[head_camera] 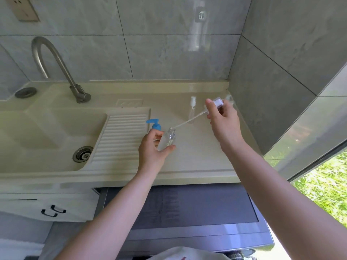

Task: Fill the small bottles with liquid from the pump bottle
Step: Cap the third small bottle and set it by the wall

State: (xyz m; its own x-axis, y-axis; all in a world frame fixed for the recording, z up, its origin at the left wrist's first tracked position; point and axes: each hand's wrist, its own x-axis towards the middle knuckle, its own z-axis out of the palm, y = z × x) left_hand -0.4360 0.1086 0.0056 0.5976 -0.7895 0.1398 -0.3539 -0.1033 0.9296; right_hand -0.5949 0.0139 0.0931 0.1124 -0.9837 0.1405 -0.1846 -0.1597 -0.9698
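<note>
My left hand (153, 148) grips a small clear bottle (170, 137) with an open neck, tilted above the cream counter (197, 158). My right hand (223, 121) pinches the bottle's white spray cap (217, 103). The cap's thin dip tube (189, 121) slants down-left, and its tip sits right at the bottle's mouth. The pump bottle's blue head (155, 123) shows just behind my left hand, with its body hidden. A second small clear bottle (192, 109) with a white cap stands farther back on the counter. Another clear bottle (230, 98) peeks out behind my right hand.
A sink (47, 132) with a drain (82, 153) and a ribbed washboard (122, 137) lies left. A steel tap (56, 66) arches over it. Grey tiled walls close the back and right. An appliance top (178, 205) sits below the counter edge.
</note>
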